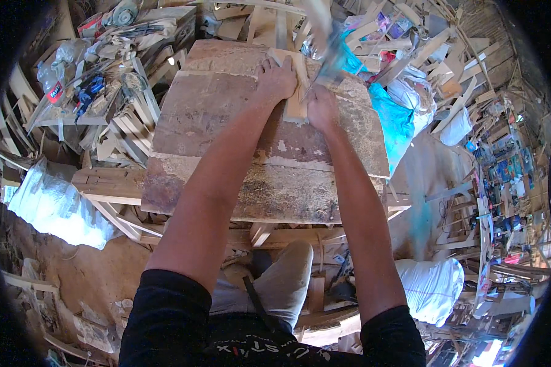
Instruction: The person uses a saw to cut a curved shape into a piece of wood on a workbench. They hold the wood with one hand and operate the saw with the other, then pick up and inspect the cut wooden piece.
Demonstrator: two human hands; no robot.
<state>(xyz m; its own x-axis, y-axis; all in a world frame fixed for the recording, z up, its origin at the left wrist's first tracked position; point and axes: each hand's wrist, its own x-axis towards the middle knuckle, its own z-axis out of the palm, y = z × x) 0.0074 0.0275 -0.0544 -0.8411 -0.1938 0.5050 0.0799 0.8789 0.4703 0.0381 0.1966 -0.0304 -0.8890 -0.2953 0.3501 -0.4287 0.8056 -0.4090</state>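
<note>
A short, pale wooden board (296, 108) lies lengthwise on the worn brown top of a workbench (208, 110), close to its far edge. My left hand (277, 81) presses down at the board's left side, fingers spread and lying flat. Beside the board's right edge, my right hand (322, 109) is closed. A long tool (332, 63) extends away from it past the bench's far edge. Motion blur smears the tool, so its kind is unclear.
Wood offcuts (131, 125) pile up at the left, beneath a plastic bottle (48, 79). Turquoise sacking (393, 119) hangs at the bench's right side. White sacks (58, 205) stand on the floor, and more scrap wood (422, 52) is heaped at the far right.
</note>
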